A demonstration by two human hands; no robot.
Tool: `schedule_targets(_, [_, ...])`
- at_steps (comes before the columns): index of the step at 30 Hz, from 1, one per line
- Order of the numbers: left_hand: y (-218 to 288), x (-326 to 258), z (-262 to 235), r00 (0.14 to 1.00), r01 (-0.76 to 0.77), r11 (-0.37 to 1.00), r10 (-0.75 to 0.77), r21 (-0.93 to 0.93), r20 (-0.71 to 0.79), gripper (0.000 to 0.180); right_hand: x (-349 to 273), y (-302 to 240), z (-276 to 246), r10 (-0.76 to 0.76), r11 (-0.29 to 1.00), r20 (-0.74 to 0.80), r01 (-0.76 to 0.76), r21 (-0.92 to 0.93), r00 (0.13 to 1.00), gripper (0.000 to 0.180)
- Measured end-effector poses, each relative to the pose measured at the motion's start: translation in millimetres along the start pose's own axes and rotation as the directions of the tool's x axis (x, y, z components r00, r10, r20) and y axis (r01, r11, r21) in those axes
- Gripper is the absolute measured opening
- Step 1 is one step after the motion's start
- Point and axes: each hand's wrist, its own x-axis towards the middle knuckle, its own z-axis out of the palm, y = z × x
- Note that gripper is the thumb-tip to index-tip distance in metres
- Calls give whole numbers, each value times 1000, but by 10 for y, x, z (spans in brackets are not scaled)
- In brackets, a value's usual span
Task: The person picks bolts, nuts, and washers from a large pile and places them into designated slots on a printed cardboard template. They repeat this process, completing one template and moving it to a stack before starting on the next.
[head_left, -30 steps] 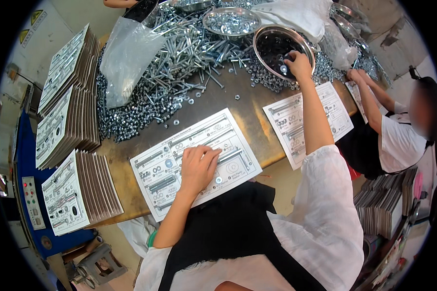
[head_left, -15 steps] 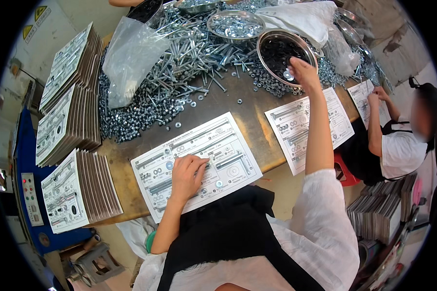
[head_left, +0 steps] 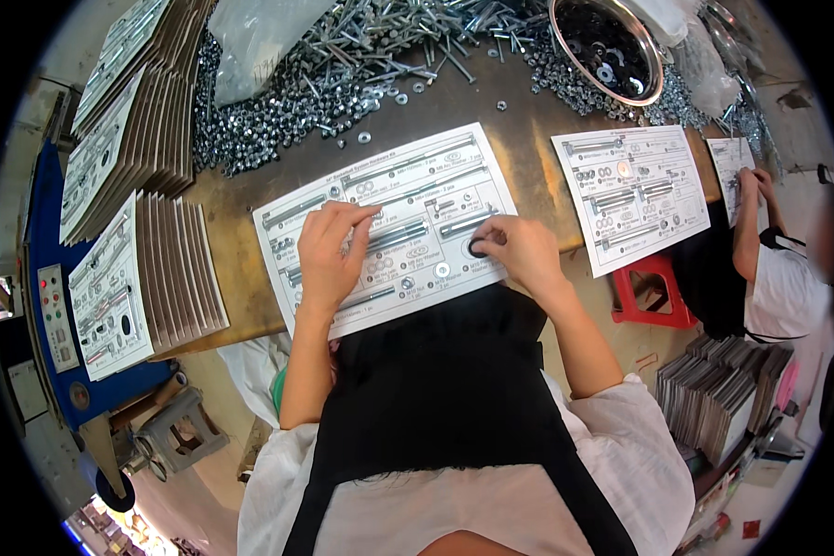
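A white card (head_left: 394,243) printed with outlines of bolts, nuts and washers lies tilted at the table's front edge. A shiny washer (head_left: 442,270) rests on its lower part; which of the bolt shapes are real I cannot tell. My right hand (head_left: 525,252) pinches a black washer (head_left: 477,244) at the card's right side. Over the card's left half is my left hand (head_left: 329,255), thumb and fingertips drawn together; anything between them is too small to make out. Beyond the right hand stands a round metal bowl (head_left: 655,85) of black washers.
Loose nuts (head_left: 278,130) and long bolts (head_left: 380,42) are heaped at the back, partly under a clear plastic bag (head_left: 259,51). Stacked cards (head_left: 111,287) stand left. Another card (head_left: 635,199) lies right, near a red stool (head_left: 653,295) and a co-worker (head_left: 788,283).
My right hand has come from the bowl to the card with a black washer. My left hand remains over the card, its fingertips now farther up it. The view has shifted downward.
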Motion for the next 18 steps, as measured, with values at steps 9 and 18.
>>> schedule_targets(9, [-101, -231, -244, 999, 21, 999, -19, 37, -36, 17, -129, 76, 285, -172, 981, -217, 146, -129, 961, 15])
schedule_targets(18, [-1053, -538, -719, 783, 593, 804, -567, 32, -257, 20, 345, -249, 162, -186, 947, -401, 273, 171, 897, 12])
